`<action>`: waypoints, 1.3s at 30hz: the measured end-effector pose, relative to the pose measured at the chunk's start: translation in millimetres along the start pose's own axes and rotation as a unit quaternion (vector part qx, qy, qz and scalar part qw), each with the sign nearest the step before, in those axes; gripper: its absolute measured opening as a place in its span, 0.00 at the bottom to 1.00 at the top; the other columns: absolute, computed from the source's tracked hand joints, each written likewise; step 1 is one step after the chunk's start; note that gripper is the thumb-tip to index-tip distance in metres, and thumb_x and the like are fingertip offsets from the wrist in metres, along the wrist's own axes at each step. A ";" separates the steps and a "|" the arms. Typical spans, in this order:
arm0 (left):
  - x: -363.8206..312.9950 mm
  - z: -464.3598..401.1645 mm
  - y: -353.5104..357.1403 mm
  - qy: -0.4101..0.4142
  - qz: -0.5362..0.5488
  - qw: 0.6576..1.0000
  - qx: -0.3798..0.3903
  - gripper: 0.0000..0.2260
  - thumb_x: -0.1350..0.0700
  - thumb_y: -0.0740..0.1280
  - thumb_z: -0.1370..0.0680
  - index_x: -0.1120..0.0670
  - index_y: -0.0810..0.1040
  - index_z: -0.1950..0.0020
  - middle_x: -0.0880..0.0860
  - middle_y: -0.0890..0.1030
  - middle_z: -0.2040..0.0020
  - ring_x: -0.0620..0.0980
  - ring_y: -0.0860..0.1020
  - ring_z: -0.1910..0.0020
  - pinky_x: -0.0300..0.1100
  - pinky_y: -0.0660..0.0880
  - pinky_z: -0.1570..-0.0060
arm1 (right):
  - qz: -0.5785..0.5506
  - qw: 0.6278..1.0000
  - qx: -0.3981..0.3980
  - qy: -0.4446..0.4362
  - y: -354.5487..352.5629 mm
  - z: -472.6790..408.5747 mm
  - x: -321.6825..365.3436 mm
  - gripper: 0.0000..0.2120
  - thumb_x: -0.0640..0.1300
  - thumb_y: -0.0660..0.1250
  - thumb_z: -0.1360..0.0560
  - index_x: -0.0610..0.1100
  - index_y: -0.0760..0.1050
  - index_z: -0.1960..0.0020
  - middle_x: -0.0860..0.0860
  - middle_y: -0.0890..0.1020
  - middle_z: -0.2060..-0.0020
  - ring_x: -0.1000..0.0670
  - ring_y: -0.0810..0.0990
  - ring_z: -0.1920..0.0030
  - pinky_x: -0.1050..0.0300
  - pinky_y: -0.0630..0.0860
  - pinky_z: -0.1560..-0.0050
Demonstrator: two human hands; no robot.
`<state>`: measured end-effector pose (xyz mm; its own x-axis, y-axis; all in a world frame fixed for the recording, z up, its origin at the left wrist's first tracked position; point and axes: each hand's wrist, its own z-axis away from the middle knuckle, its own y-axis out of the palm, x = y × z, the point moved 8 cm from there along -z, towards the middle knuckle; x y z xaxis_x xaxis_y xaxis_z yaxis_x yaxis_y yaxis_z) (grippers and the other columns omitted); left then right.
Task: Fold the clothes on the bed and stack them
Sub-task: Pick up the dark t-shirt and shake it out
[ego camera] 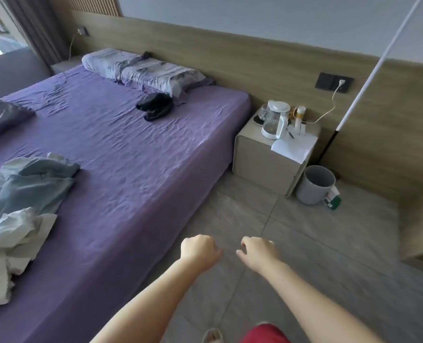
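Observation:
A bed with a purple sheet (131,154) fills the left half of the view. Crumpled pale blue and white clothes (25,194) lie in a heap on its near left side. A small black garment (154,106) sits further up, near the pillows. My left hand (199,251) is curled into a fist over the floor by the bed's edge, holding nothing. My right hand (257,251) hovers beside it, fingers loosely curled and empty. Both hands are well to the right of the clothes heap.
Two grey-lilac pillows (143,70) lie at the headboard. A beige nightstand (267,154) with a white kettle (276,122) and papers stands right of the bed. A grey bin (315,185) is on the tiled floor (329,238). A white pole (368,78) leans on the wall.

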<state>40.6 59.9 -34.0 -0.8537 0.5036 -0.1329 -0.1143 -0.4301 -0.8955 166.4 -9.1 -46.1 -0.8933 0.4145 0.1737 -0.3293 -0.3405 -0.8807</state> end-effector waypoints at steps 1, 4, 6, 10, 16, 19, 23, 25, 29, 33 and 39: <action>-1.0 -6.0 -2.0 0.011 -0.004 1.000 0.004 0.15 0.47 0.56 0.25 0.53 0.76 0.62 0.53 0.82 0.55 0.55 0.79 0.55 0.41 0.63 0.64 | 0.002 1.000 0.004 -0.004 -1.0 -6.5 0.2 0.16 0.54 0.56 0.22 0.46 0.72 0.40 0.49 0.79 0.43 0.46 0.76 0.42 0.53 0.67 0.43; -3.4 -27.1 -3.9 0.022 -0.022 0.999 0.008 0.16 0.46 0.56 0.24 0.54 0.78 0.59 0.53 0.82 0.53 0.55 0.79 0.53 0.42 0.64 0.62 | 0.029 0.999 0.012 -0.023 -5.3 -29.5 -0.1 0.17 0.54 0.56 0.22 0.46 0.71 0.40 0.48 0.78 0.42 0.46 0.75 0.41 0.53 0.67 0.42; -8.3 -41.4 -3.3 0.024 -0.024 0.999 0.015 0.17 0.46 0.55 0.23 0.54 0.78 0.58 0.53 0.82 0.53 0.55 0.79 0.53 0.42 0.63 0.62 | 0.046 0.998 0.023 -0.047 -9.6 -48.0 0.3 0.17 0.55 0.56 0.22 0.45 0.71 0.40 0.48 0.78 0.42 0.45 0.75 0.41 0.53 0.67 0.43; -11.4 -78.2 -12.5 -0.031 0.016 0.999 0.006 0.17 0.44 0.56 0.23 0.54 0.78 0.57 0.52 0.82 0.53 0.54 0.79 0.53 0.41 0.65 0.62 | 0.091 0.989 0.026 -0.112 -32.7 -92.0 -2.4 0.17 0.55 0.56 0.22 0.45 0.71 0.40 0.47 0.78 0.42 0.45 0.74 0.40 0.51 0.67 0.44; -21.4 -134.9 -29.0 -0.134 0.086 0.987 0.009 0.19 0.41 0.56 0.23 0.53 0.80 0.52 0.49 0.82 0.51 0.53 0.79 0.50 0.41 0.69 0.58 | 0.118 0.970 0.027 -0.211 -82.2 -152.4 -13.2 0.19 0.56 0.55 0.22 0.45 0.70 0.38 0.47 0.77 0.42 0.44 0.73 0.39 0.51 0.66 0.42; -27.1 -158.0 -38.4 -0.175 0.104 0.979 0.001 0.20 0.40 0.56 0.24 0.52 0.80 0.53 0.49 0.82 0.51 0.52 0.80 0.50 0.41 0.69 0.59 | 0.121 0.964 0.031 -0.235 -98.3 -182.9 -24.4 0.19 0.56 0.55 0.22 0.46 0.69 0.38 0.47 0.77 0.41 0.44 0.73 0.39 0.51 0.66 0.41; -35.0 -188.1 -52.0 -0.196 0.105 0.975 0.003 0.18 0.41 0.55 0.23 0.51 0.79 0.54 0.49 0.82 0.51 0.52 0.79 0.50 0.42 0.65 0.60 | 0.100 0.962 0.027 -0.251 -115.3 -221.6 -27.0 0.19 0.56 0.55 0.22 0.47 0.68 0.36 0.48 0.78 0.42 0.45 0.74 0.40 0.52 0.67 0.43; -35.7 -203.2 -63.7 -0.203 0.106 0.973 0.004 0.19 0.41 0.55 0.23 0.52 0.80 0.51 0.50 0.82 0.49 0.52 0.79 0.48 0.42 0.65 0.59 | 0.088 0.963 0.027 -0.253 -122.3 -239.0 -23.7 0.19 0.56 0.55 0.22 0.48 0.68 0.35 0.48 0.78 0.42 0.45 0.74 0.40 0.53 0.67 0.43; -23.1 -230.7 -88.6 -0.215 0.112 0.970 -0.012 0.19 0.41 0.56 0.23 0.51 0.80 0.48 0.49 0.82 0.47 0.52 0.78 0.46 0.42 0.67 0.55 | 0.074 0.964 0.029 -0.254 -135.7 -271.6 -13.8 0.19 0.56 0.55 0.22 0.48 0.69 0.36 0.48 0.78 0.42 0.46 0.75 0.40 0.53 0.67 0.43; -1.3 -266.5 -106.5 -0.210 0.116 0.971 -0.007 0.18 0.41 0.57 0.23 0.52 0.80 0.49 0.50 0.82 0.47 0.52 0.79 0.46 0.42 0.68 0.56 | 0.080 0.966 0.016 -0.245 -155.0 -313.8 -1.3 0.19 0.56 0.55 0.22 0.47 0.69 0.37 0.48 0.79 0.43 0.45 0.76 0.41 0.53 0.68 0.44; 44.2 -329.8 -142.8 -0.191 0.150 0.970 -0.009 0.17 0.42 0.58 0.23 0.51 0.80 0.48 0.48 0.82 0.48 0.51 0.79 0.47 0.42 0.74 0.51 | 0.094 0.973 0.014 -0.208 -185.6 -379.9 21.8 0.18 0.55 0.55 0.22 0.46 0.70 0.38 0.47 0.80 0.45 0.44 0.76 0.43 0.52 0.68 0.44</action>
<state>186.8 390.7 -52.1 -0.9737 0.0412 -0.2241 0.1741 -0.4998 -0.8484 324.3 383.7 -46.2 -0.9833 -0.0334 0.1788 -0.1504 -0.4036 -0.9025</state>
